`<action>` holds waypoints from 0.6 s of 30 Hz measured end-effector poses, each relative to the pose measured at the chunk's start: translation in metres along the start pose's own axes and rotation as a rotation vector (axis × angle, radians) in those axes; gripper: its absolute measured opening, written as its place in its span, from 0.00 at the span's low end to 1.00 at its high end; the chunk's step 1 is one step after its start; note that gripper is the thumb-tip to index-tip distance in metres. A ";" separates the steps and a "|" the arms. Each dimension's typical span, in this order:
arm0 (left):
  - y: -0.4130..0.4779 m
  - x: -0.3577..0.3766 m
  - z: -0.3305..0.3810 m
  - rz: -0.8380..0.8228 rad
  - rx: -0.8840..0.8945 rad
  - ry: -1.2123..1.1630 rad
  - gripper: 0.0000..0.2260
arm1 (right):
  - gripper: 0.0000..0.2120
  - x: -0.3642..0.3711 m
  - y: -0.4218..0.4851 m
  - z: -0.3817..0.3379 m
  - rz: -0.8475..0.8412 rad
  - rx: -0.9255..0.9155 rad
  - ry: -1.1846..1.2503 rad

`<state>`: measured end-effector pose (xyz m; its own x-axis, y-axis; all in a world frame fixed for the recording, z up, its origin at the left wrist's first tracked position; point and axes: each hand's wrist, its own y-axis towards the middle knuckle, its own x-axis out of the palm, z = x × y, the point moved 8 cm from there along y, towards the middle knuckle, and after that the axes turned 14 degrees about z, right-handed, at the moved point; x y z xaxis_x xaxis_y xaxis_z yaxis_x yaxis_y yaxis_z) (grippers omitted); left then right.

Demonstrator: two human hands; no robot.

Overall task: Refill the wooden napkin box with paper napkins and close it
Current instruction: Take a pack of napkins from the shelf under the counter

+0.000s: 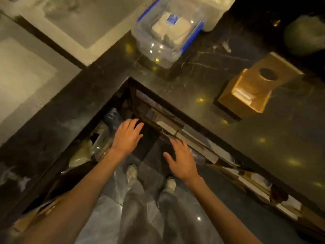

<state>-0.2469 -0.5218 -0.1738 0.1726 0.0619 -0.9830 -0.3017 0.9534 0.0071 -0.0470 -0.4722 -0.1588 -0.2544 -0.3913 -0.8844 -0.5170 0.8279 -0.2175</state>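
Note:
The wooden napkin box (246,95) stands on the dark marble counter (202,81) at the right, its lid with a round hole slid or tilted back so white napkins (244,95) show inside. A clear plastic tub with blue edges (167,36) holds a white napkin pack at the back centre. My left hand (127,136) and my right hand (181,159) hover open, fingers spread, below the counter's inner corner, well short of the box and holding nothing.
The L-shaped counter wraps around me, with cluttered shelves (175,131) beneath its edge. My legs and shoes (131,173) stand on a glossy tiled floor. Pale cushioned seating (52,23) lies beyond the counter at the upper left.

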 end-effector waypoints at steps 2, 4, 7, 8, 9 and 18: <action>0.009 0.035 -0.024 0.000 -0.009 -0.016 0.23 | 0.32 0.041 0.021 0.001 0.023 -0.005 -0.027; 0.013 0.066 -0.046 0.023 -0.049 -0.047 0.23 | 0.33 0.080 0.043 0.007 0.028 0.043 -0.017; 0.015 0.102 -0.070 0.029 -0.131 -0.113 0.23 | 0.34 0.123 0.069 0.018 0.039 0.133 0.101; 0.014 0.113 -0.077 0.036 -0.149 -0.130 0.23 | 0.34 0.134 0.075 0.021 0.045 0.161 0.152; 0.015 0.124 -0.084 0.046 -0.153 -0.143 0.22 | 0.33 0.146 0.081 0.025 0.051 0.200 0.201; 0.049 0.180 -0.104 0.091 -0.227 -0.251 0.11 | 0.18 0.209 0.123 0.045 0.071 0.517 0.645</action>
<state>-0.3278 -0.4950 -0.3689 0.3518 0.2414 -0.9044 -0.5222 0.8525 0.0244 -0.1268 -0.4342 -0.3894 -0.7722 -0.3545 -0.5273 -0.0813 0.8782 -0.4713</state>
